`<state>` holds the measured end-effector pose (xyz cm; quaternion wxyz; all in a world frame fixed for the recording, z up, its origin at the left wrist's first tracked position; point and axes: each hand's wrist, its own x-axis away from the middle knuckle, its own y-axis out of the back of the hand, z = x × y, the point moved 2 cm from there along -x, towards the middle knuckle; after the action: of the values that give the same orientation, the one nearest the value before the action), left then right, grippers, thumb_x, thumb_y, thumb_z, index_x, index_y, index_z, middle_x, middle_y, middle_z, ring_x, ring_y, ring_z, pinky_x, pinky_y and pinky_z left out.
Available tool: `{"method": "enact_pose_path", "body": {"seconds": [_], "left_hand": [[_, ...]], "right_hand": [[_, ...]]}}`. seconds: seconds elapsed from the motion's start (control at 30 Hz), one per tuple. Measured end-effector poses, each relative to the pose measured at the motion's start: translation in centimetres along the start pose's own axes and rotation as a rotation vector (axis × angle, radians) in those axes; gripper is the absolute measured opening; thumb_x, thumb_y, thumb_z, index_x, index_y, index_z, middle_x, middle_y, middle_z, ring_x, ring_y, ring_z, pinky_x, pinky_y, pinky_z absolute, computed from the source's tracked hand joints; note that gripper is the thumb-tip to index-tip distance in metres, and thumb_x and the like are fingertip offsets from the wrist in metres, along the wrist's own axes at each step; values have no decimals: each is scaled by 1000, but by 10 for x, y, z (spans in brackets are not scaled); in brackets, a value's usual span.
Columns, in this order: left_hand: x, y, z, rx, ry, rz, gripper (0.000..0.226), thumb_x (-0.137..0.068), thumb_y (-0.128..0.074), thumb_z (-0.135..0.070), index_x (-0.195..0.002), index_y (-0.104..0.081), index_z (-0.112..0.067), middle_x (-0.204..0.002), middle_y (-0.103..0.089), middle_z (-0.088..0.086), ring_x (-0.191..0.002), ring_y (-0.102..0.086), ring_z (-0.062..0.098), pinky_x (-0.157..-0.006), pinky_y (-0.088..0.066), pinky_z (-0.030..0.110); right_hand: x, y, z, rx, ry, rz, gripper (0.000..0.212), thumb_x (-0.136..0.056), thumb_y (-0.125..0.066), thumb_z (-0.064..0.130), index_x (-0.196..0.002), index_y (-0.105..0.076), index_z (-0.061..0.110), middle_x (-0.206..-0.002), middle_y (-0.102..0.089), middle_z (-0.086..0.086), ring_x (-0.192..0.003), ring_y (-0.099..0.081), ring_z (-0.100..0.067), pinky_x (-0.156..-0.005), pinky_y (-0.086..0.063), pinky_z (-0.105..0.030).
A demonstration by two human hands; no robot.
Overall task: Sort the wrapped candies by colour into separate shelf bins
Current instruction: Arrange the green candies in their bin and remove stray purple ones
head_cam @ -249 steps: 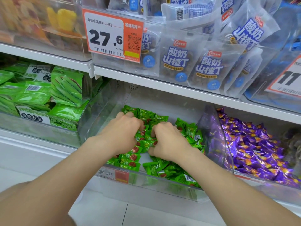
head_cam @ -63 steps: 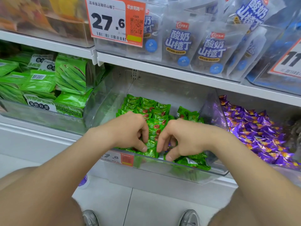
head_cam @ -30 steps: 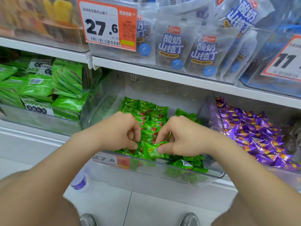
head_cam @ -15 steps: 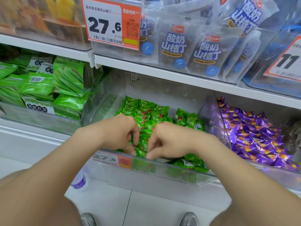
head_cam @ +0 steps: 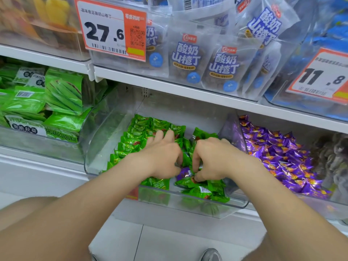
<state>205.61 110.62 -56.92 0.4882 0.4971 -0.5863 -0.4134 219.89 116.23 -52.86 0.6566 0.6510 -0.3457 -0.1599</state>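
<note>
Green wrapped candies (head_cam: 138,137) fill the clear middle bin (head_cam: 98,147) on the lower shelf. Purple wrapped candies (head_cam: 278,159) fill the bin to its right. One stray purple candy (head_cam: 183,171) lies among the green ones near the front, between my two hands. My left hand (head_cam: 162,157) rests on the green pile with fingers stretched forward and its thumb beside the purple candy. My right hand (head_cam: 212,159) is curled, its fingertips pinching green wrappers just right of the purple candy.
A clear divider (head_cam: 232,132) separates the green and purple bins. Green snack packs (head_cam: 62,102) fill the left bin. The shelf above holds blue-labelled bags (head_cam: 224,66) and orange price tags (head_cam: 111,29). The tip of a shoe (head_cam: 211,255) shows on the tiled floor below.
Both hands have pushed a little deeper into the green bin. My left fingers have stretched out over the pile, and a purple candy has come into sight between the hands.
</note>
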Motion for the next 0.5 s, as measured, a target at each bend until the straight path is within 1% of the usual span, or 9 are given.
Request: {"method": "enact_pose_path", "body": {"seconds": [0.07,0.17,0.23,0.3,0.37,0.4,0.47,0.5], "left_hand": [[-4,-5,-8,-117,26,64,30,-92,-65,-48,-116,-73,-31,-114,-27,2,-122,-31,35,-100,-34,51],[-10,-7,-18,-169,58,59,37,-90,-67,-58,-103,-73,-24,-127,-30,2,-125,-28,36,-100,-32,53],[-14,-6,-23,-176,69,43,37,-85,-72,-59,-98,-73,-24,-127,-32,5,-125,-28,36,-99,-31,54],[-16,-7,-26,-147,80,35,36,-81,-78,-57,-96,-73,-26,-121,-35,5,-122,-30,34,-95,-31,52],[-16,-7,-26,-107,84,42,34,-80,-80,-58,-92,-75,-26,-114,-37,3,-117,-31,31,-88,-30,48],[-15,-6,-26,-91,79,45,34,-80,-80,-58,-90,-76,-26,-112,-37,2,-116,-30,30,-88,-31,47],[-9,-1,-25,-46,66,22,31,-83,-78,-58,-91,-76,-28,-111,-41,0,-115,-30,27,-96,-32,51],[-6,3,-24,-9,58,-11,29,-85,-77,-55,-90,-76,-27,-111,-44,-1,-115,-32,25,-99,-33,50]], "right_hand": [[6,3,-5,1,-32,22,17,-71,-84,35,-85,-77,31,-90,-67,12,-105,-61,-19,-80,-36,-36],[14,5,-13,4,-80,18,15,-70,-81,23,-82,-73,29,-89,-68,11,-105,-61,-19,-81,-37,-36],[17,5,-18,-39,-108,9,15,-69,-79,18,-77,-70,26,-88,-66,7,-103,-63,-22,-81,-45,-34],[19,5,-22,-115,-125,10,16,-67,-79,16,-74,-67,24,-87,-64,5,-96,-66,-25,-80,-58,-37],[22,6,-21,-130,-121,28,17,-70,-79,15,-81,-69,23,-89,-59,4,-94,-67,-26,-79,-61,-41],[24,7,-21,-127,-114,30,18,-71,-79,15,-85,-70,23,-91,-56,4,-95,-67,-27,-79,-61,-42],[28,9,-21,-121,-103,15,21,-74,-79,16,-91,-70,25,-96,-55,2,-98,-66,-28,-82,-60,-42],[30,9,-21,-115,-103,5,22,-76,-78,16,-94,-70,25,-100,-55,0,-97,-66,-29,-82,-59,-42]]}}
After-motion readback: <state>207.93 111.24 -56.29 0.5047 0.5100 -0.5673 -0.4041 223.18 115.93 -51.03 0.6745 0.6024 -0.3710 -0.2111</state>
